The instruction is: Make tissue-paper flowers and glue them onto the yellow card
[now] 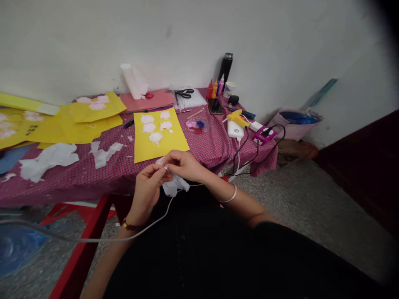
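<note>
Both hands meet at the table's front edge over a crumpled piece of white tissue paper [177,185]. My left hand [148,187] pinches it between thumb and fingers. From the right, my right hand [183,165] pinches the same tissue, its fingertips touching those of the left. The loose part of the tissue hangs below the fingers, above my lap. Just beyond the hands lies a yellow sheet [177,143] bearing several white, fluffy paper blossoms [155,137].
Torn tissue [50,161] and more yellow sheets [109,109] lie left. Behind are a paper roll [131,81], scissors [184,93] and paint bottles [215,88]. At right sit a yellow glue gun [239,118], a power bank [235,129] and cables. A white cord [137,236] crosses my lap.
</note>
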Tool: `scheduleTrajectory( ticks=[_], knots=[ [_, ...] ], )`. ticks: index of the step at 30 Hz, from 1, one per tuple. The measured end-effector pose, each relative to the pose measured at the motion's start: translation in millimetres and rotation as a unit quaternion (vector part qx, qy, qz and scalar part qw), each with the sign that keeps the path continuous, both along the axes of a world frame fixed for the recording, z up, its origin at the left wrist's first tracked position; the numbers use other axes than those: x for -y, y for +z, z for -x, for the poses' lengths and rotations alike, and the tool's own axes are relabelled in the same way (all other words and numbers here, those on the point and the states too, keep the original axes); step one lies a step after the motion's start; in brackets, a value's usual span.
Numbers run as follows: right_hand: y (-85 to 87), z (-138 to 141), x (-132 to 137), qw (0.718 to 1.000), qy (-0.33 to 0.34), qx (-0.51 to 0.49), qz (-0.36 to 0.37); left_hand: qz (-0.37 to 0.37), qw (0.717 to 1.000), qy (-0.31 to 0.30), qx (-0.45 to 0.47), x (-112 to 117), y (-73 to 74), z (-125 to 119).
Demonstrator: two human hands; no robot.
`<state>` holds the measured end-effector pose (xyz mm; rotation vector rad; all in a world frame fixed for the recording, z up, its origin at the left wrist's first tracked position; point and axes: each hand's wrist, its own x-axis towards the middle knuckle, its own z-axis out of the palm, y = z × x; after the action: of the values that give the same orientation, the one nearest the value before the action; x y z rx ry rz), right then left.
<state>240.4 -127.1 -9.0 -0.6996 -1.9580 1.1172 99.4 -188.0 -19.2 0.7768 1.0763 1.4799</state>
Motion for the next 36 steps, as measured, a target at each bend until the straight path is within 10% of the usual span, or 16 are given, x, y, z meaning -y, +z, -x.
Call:
scheduleTrajectory(
  ticks=[11, 22, 36],
  knots=[
    [6.5, 1, 8, 0.979, -0.062, 0.093, -0.172, -0.003, 0.999, 0.014, -0.048, -1, 4.7, -3],
    [3.7, -3, 4, 0.999, 0.003, 0.019, 0.035, -0.050, 0.994, 0.059, -0.078, -1, -1.8, -3],
    [10.0, -2, 10, 0.992, -0.051, 0.101, -0.046, -0.082, 0.970, 0.081, -0.212, 2, -8.8, -3]
  ],
)
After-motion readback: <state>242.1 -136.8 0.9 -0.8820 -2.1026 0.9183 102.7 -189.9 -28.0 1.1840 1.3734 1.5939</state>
